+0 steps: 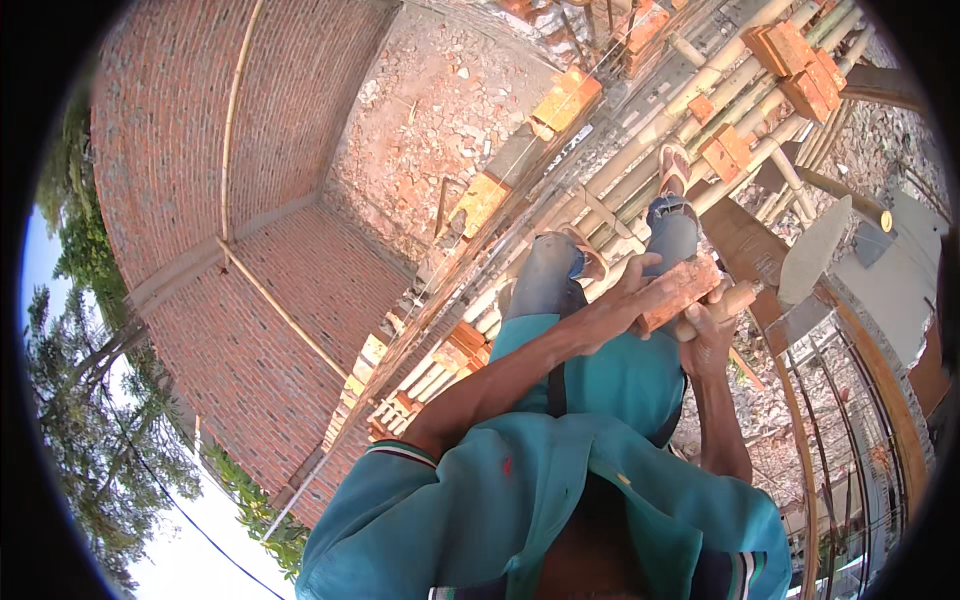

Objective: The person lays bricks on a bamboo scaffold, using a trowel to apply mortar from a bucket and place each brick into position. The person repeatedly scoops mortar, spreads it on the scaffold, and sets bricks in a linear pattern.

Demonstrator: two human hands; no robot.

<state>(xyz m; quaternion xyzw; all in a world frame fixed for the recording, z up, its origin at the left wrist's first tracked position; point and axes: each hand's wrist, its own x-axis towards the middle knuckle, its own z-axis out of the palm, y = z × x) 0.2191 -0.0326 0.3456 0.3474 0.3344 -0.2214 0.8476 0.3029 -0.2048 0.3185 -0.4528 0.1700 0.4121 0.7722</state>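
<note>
An orange-red brick [682, 293] is held tilted in front of my lap by my left hand [622, 308], whose fingers wrap round its left end. My right hand [708, 335] closes on the wooden handle of a trowel [815, 250], with the broad grey blade pointing up and right. The right fingers lie close against the brick's right end; whether they press on it I cannot tell. Beneath my hands are my bent knees, and my sandalled foot [675, 170] rests on bamboo poles [640, 150].
Stacked bricks [795, 60] and loose bricks [726, 152] lie on the bamboo. Left of me runs a wall top with bricks [480, 205] along a stretched string. Beyond are rubble [440, 110] and a tall brick wall [250, 350]. Steel bars [845, 430] and boards stand at right.
</note>
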